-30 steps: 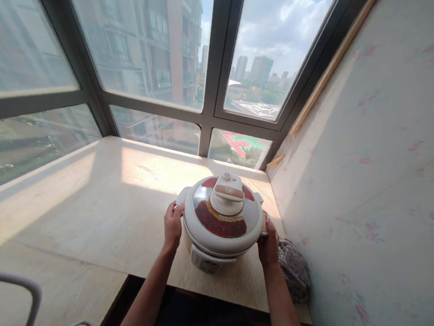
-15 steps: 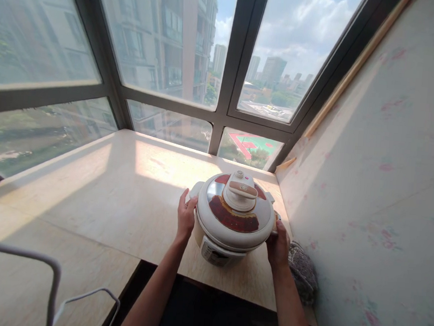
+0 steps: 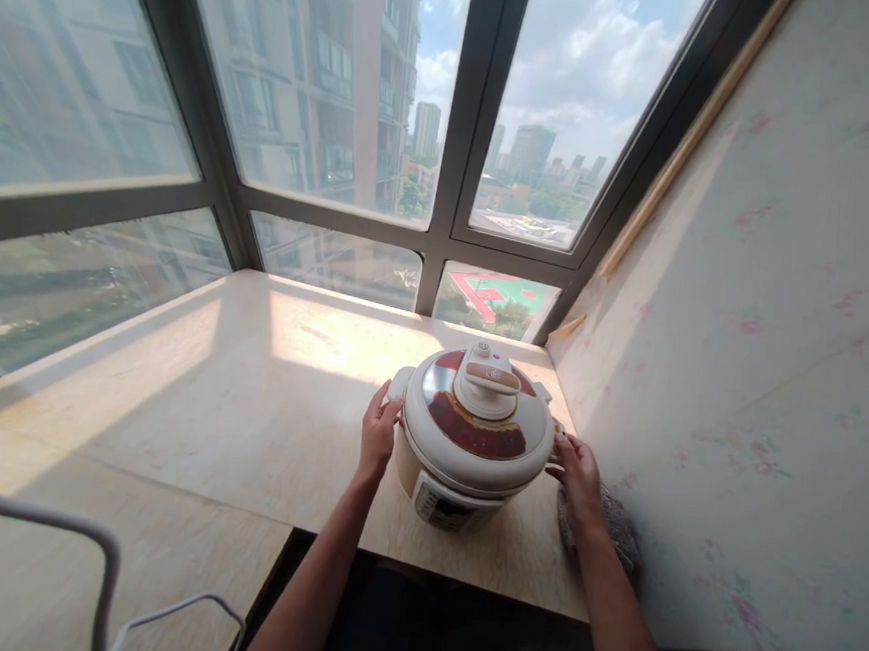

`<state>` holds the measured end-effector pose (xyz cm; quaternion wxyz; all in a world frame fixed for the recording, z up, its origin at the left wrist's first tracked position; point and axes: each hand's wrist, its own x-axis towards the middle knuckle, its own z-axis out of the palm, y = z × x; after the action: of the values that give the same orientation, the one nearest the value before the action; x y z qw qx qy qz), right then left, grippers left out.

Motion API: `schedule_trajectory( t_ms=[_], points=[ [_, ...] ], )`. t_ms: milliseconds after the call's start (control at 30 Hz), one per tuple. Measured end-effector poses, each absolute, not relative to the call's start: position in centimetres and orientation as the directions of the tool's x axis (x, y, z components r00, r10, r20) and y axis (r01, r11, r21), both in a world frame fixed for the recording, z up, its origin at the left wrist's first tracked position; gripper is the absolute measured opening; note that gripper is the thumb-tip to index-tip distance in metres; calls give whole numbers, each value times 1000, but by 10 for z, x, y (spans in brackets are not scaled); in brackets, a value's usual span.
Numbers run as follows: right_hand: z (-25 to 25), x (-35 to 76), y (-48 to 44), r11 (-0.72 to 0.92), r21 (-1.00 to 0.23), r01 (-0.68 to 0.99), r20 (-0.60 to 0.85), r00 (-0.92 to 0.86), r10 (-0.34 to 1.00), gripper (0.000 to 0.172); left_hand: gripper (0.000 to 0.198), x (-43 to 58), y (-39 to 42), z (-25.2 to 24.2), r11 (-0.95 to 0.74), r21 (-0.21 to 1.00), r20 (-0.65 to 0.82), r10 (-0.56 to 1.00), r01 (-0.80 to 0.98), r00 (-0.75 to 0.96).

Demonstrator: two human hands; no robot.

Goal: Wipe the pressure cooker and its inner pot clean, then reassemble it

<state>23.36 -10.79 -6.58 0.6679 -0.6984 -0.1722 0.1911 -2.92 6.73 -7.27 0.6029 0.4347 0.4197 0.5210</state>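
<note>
A cream-and-white electric pressure cooker stands upright on the windowsill, its lid on, with brown panels and a raised handle on top. A control panel on its front faces me. My left hand grips the cooker's left side at the side handle, thumb toward me. On the opposite side, my right hand has its fingers closed at the right handle. The fingers' undersides are partly hidden by the hand and the cooker. Beside my right wrist lies a grey fuzzy cloth, partly covered by my forearm.
A pale marble-like windowsill spreads left of the cooker. Grey-framed windows rise behind it. To the right stands a flower-papered wall. A white cable curves across the lower left. The sill's front edge drops to a dark area.
The cooker appears slightly farther right in view, along with both hands. My right hand has shifted outward on the right handle and its grip looks looser. The camera view has turned a little.
</note>
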Motion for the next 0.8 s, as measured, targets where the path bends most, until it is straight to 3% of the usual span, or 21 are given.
schedule_trajectory(
  t_ms=[100,267,400,567,667,800],
  points=[
    [-60,241,-112,-76,-988,134,93,911,402,66,62,-30,70,-68,120,957,-91,989,-264,117],
    [-25,233,-113,-29,-935,352,318,875,365,52,60,-28,81,-58,125,974,-113,991,-191,72],
    [14,212,-101,53,-877,478,440,752,491,41,56,-17,94,-53,70,983,-69,998,-172,13],
    [49,199,-67,196,-642,741,616,347,707,36,48,1,109,-59,76,971,-72,997,-227,24],
    [60,203,-39,311,-564,765,568,86,819,45,53,6,112,-66,75,938,-51,996,-338,79],
    [68,208,-5,344,-611,713,380,-117,918,54,61,5,111,-73,86,886,-36,992,-456,117]
  ],
)
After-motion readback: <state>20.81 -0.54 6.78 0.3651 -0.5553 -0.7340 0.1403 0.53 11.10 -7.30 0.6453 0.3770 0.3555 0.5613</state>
